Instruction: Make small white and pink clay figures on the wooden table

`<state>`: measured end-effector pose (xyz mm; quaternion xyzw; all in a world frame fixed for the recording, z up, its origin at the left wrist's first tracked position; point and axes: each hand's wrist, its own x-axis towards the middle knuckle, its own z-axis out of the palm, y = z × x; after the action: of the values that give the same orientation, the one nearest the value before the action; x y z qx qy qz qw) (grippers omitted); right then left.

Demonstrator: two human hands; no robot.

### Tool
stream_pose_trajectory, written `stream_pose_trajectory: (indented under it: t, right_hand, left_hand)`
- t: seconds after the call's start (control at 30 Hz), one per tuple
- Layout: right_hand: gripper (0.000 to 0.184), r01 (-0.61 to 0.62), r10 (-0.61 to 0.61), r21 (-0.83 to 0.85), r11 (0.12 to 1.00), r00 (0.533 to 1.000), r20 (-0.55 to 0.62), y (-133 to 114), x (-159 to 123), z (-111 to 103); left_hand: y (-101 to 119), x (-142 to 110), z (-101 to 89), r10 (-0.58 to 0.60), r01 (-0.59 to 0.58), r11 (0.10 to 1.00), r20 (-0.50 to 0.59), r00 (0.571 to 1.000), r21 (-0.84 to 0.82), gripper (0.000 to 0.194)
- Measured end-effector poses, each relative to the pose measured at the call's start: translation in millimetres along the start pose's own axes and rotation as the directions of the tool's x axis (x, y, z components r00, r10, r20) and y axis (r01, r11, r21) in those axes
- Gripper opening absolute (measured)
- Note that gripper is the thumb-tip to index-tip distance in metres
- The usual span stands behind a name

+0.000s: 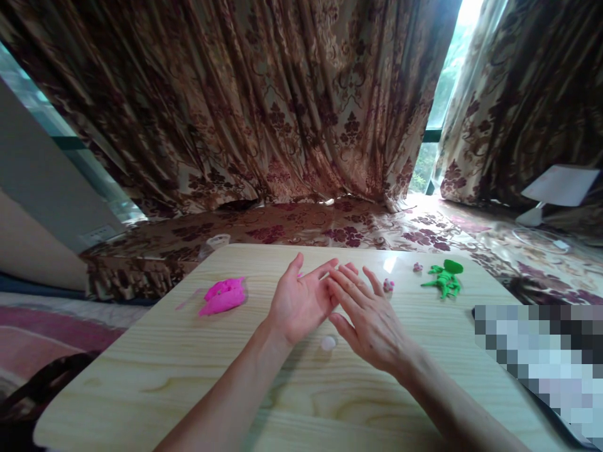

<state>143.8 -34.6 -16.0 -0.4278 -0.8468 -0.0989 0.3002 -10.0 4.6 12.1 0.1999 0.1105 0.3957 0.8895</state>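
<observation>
Over the middle of the table, my left hand (301,301) is turned palm up with its fingers stretched out. My right hand (367,314) lies palm down across the fingers of the left, its own fingers extended. Whether anything small sits between the two hands is hidden. Below them on the table is a small white lump (328,343). Just beyond the right fingertips stands a small pink-and-white speckled piece (388,285). A bit of pink (300,275) shows behind my left thumb.
On the wooden table (188,383), a bright pink clay-like mass (223,297) lies left. A green figure (444,281) and another small speckled piece (418,267) are at right. A clear cup (215,243) stands past the back edge. A pixelated object (541,364) covers the right edge.
</observation>
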Motion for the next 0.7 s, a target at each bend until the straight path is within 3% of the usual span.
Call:
stream_pose_trajectory:
  t: [0.13, 0.33, 0.43, 0.53, 0.7]
  right_hand:
    - [0.048, -0.069, 0.068, -0.022, 0.997, 0.996, -0.052, 8, -1, 1]
    - [0.045, -0.033, 0.033, -0.013, 0.999, 0.999, -0.006, 5, 0, -1]
    - [0.046, 0.002, -0.002, -0.002, 1.000, 1.000, 0.031, 1, 1, 0]
    - [0.048, -0.057, 0.058, -0.038, 0.998, 0.998, 0.001, 8, -1, 1]
    - [0.044, -0.050, 0.049, -0.026, 0.998, 0.998, -0.033, 11, -2, -1]
  left_hand:
    - [-5, 0, 2.9, -0.084, 0.084, 0.996, 0.001, 0.996, 0.016, 0.052]
    - [3, 0, 1.3, 0.060, -0.060, 0.998, -0.039, 0.997, 0.011, 0.051]
    - [0, 0, 0.0, -0.010, 0.010, 1.000, -0.009, 1.000, 0.002, 0.048]
    - [-4, 1, 0.4, -0.085, 0.085, 0.996, 0.024, 0.996, -0.010, 0.050]
    - [2, 1, -1.3, 0.028, -0.028, 1.000, -0.021, 0.999, -0.010, 0.052]
